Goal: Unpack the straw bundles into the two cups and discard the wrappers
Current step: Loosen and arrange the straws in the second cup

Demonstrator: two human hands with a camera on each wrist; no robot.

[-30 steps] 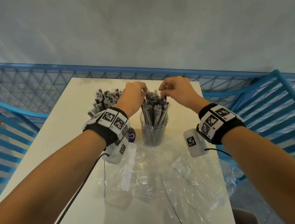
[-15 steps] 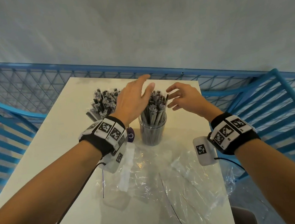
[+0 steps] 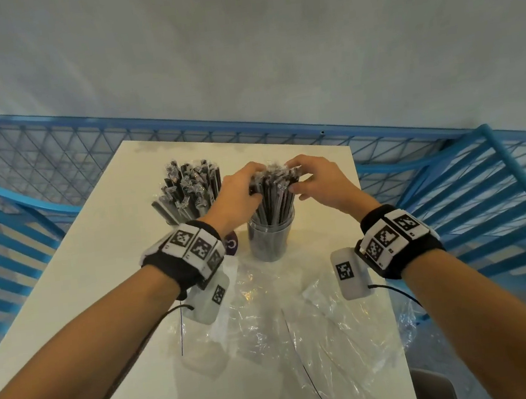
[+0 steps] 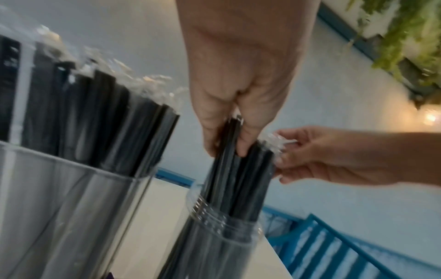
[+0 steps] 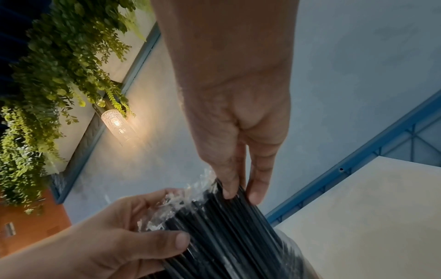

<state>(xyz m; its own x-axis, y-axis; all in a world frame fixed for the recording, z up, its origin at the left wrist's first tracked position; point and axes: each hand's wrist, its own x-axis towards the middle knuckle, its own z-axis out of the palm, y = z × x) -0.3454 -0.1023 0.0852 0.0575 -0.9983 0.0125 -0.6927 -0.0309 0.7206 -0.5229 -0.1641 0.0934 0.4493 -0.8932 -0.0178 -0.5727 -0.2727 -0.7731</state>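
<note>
Two clear cups stand on the white table (image 3: pixel 107 282). The left cup (image 4: pixel 71 188) is packed with black wrapped straws (image 3: pixel 188 191). The right cup (image 3: pixel 271 242) holds a bunch of black straws (image 3: pixel 274 198). My left hand (image 3: pixel 238 195) curls round the tops of that bunch from the left; in the left wrist view its fingers (image 4: pixel 241 143) pinch some straws (image 4: pixel 238 179). My right hand (image 3: pixel 318 180) closes on the same tops from the right, with its fingertips (image 5: pixel 255 194) on the straws (image 5: pixel 226 226). Empty clear wrappers (image 3: pixel 302 322) lie crumpled in front of the cups.
A blue metal railing (image 3: pixel 500 192) runs round the far and right sides of the table, close to its edges. A small purple disc (image 3: pixel 231 244) lies beside the right cup. A thin black cable (image 3: pixel 308 374) crosses the wrappers. A dark seat (image 3: pixel 434 389) sits at the bottom right.
A second ago both hands pinched the straw tops in the right cup. Half a second ago they had opened with fingers spread. Now both have closed round the bunch again.
</note>
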